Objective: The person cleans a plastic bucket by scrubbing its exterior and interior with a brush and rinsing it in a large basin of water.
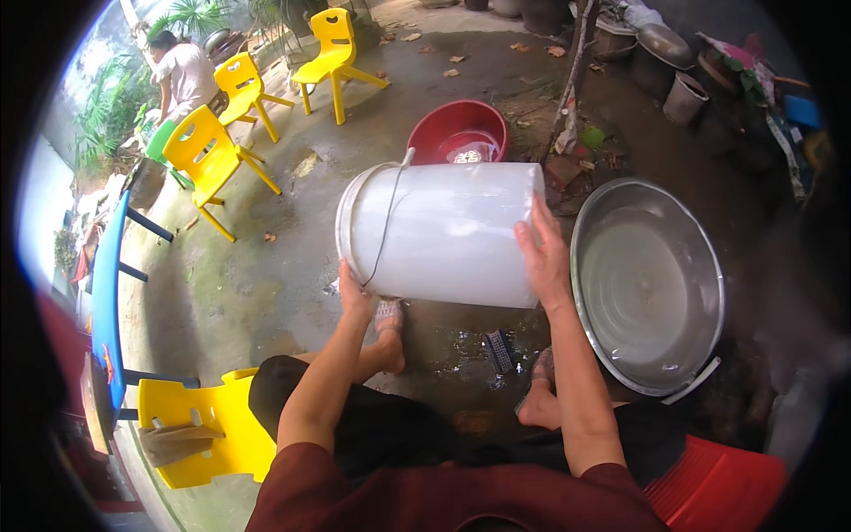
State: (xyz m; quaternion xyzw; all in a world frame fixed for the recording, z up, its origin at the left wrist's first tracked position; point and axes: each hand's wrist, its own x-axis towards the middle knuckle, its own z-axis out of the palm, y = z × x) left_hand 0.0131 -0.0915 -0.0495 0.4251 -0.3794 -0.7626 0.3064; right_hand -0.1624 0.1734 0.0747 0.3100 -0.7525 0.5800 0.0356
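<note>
A white plastic bucket (445, 233) lies sideways in the air between my hands, its rimmed end to the left and its base to the right. My left hand (354, 290) grips the rim end from below. Against the base end presses my right hand (544, 256), thumb along the wall and fingers behind the edge. A thin wire handle (389, 229) hangs across the bucket's side. What is inside the bucket cannot be seen. Just right of my right hand stands a large metal basin (645, 292) holding cloudy water. Beyond the bucket sits a red plastic basin (435, 126) with a printed pattern inside.
Between my feet, a dark scrubbing brush (498, 351) rests on wet concrete. Several yellow chairs (203, 143) stand ahead left, near a seated person (185, 76). Close by are a yellow chair with a cloth (179, 444), a blue table (110, 299) and a red plastic seat (721, 485).
</note>
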